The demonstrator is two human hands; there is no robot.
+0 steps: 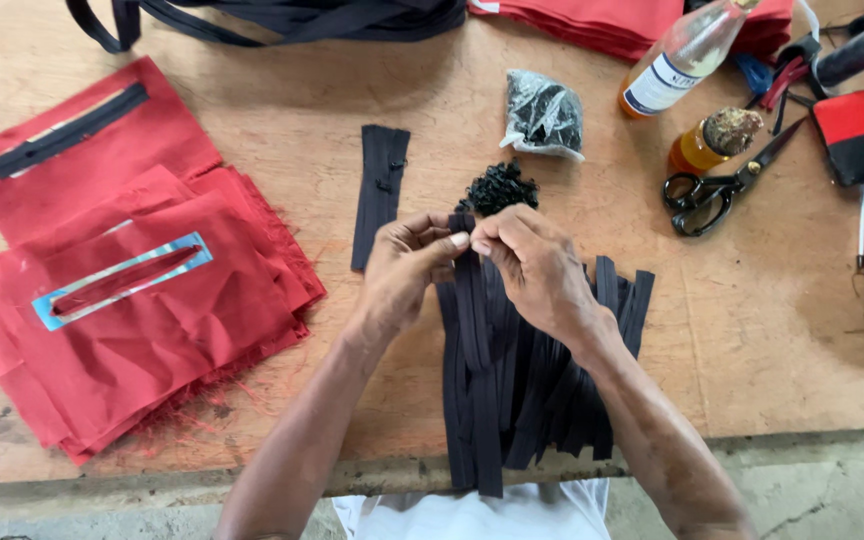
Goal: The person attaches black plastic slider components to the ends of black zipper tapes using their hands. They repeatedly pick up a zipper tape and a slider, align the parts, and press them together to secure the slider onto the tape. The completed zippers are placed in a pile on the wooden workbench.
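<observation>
My left hand [404, 272] and my right hand [532, 265] meet fingertip to fingertip over the top end of a black zipper strip [472, 330], pinching it together. That strip lies on a fanned pile of several black zipper strips [552, 380] reaching to the table's near edge. Just beyond my fingers sits a small heap of black zipper sliders [497, 187]. A finished black zipper [380, 195] lies alone to the left of my hands.
Red fabric pieces [142, 320] with zipper openings are stacked at left on the wooden table [772, 330]. A clear bag of sliders [544, 115], two bottles [687, 55], black scissors [717, 190] and red-black tools [862, 140] lie at back right. Black straps [282, 20] cross the far edge.
</observation>
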